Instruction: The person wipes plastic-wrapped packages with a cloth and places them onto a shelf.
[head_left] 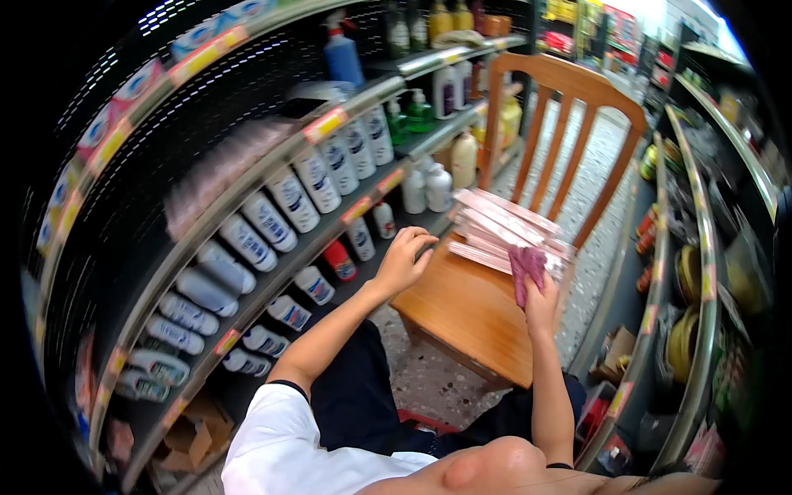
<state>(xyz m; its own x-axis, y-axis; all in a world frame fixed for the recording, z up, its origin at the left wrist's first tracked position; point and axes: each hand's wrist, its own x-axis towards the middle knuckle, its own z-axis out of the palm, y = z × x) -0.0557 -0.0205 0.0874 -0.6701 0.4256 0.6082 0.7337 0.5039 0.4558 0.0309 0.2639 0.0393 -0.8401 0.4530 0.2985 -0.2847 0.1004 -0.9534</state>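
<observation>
A crumpled, soft-looking purple cloth (528, 271) is gripped in the right hand (541, 304), whose fingers are closed around its lower part. The cloth is at the near edge of a loose pile of long, flat pink packages (503, 229) with a glossy, striped look; whether it touches them is unclear. They overlap too much to count. The left hand (403, 262) is half open, fingers curled, with nothing visible in its hold, just beside the pile's left end.

The pile lies on the smooth, orange-brown seat of one wooden chair (450, 299), toward its curved back, which has three slats between two posts. Beneath is a speckled floor (406, 371).

Left of the chair, curved metal-edged shelves (363, 206) carry rows of smooth white bottles (295, 198) with dark lettering. Among the other containers are two green pump bottles (420, 107), one blue spray bottle (341, 59) with a red head, and one red container (339, 261). An open cardboard box (191, 441) sits at the lower left.
</observation>
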